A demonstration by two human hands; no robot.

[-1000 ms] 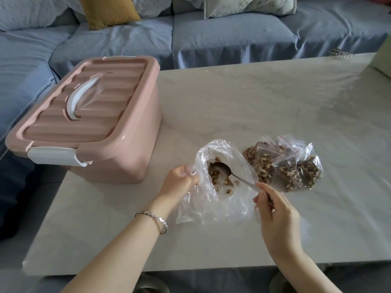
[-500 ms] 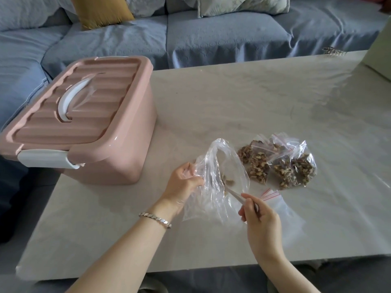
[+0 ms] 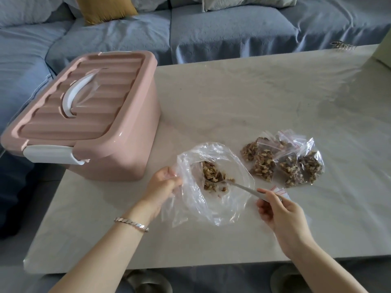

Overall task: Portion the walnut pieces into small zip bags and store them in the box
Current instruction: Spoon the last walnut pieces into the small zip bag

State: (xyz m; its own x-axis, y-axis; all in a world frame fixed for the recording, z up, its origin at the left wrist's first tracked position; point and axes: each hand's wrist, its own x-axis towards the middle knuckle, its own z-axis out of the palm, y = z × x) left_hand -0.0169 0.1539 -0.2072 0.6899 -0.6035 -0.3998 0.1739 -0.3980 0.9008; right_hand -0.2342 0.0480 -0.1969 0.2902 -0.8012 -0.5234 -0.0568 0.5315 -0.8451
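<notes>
A large clear plastic bag [image 3: 213, 199] lies open on the table with walnut pieces [image 3: 211, 173] inside. My left hand [image 3: 163, 186] pinches its left rim and holds the mouth open. My right hand [image 3: 279, 214] grips a metal spoon [image 3: 243, 186] whose bowl is in the walnuts inside the bag. Several small zip bags filled with walnuts [image 3: 281, 161] lie in a cluster to the right. An empty zip bag with a red strip [image 3: 279, 191] lies under my right hand. The pink box [image 3: 88, 115] stands at the left with its lid shut.
The pale marble table [image 3: 254, 98] runs back to a blue sofa [image 3: 211, 32] with a mustard cushion [image 3: 105, 9]. The box has a white handle and a white front latch [image 3: 48, 156]. A pale green object [image 3: 384, 49] stands at the table's far right corner.
The spoon went into the walnuts, came back toward the bag's mouth, and is now down in the walnuts again. The bag's mouth is opened wider. The head camera has shifted a little.
</notes>
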